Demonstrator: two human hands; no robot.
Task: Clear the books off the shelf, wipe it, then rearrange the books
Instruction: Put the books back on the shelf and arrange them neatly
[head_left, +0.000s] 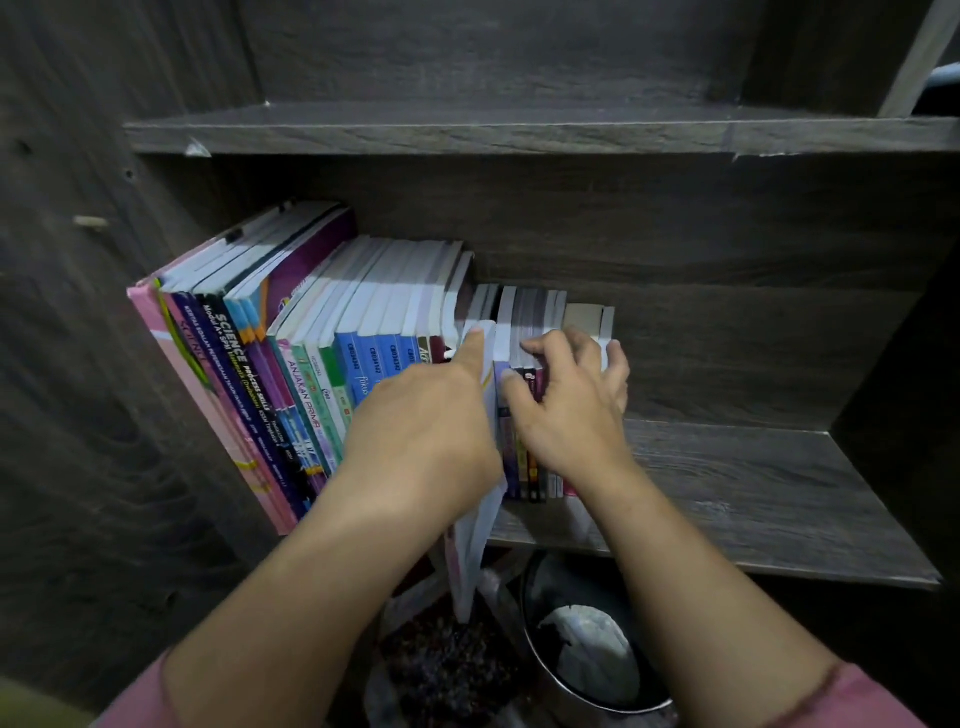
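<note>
Your left hand (426, 421) grips a white book (479, 530) jutting off the shelf (753, 493), index finger straight. Your right hand (571, 410) clamps the small books (535, 312), fingers curled over their tops.

A dark grey wood-grain bookcase (675, 364) fills the view in dim light. Its upper shelf (519, 136) has a chipped front edge, and a dowel peg (91, 222) sticks out of the left side panel (78, 338). Below the lower shelf (753, 493) stands a round metal bin (597, 702) holding something crumpled and white.
</note>
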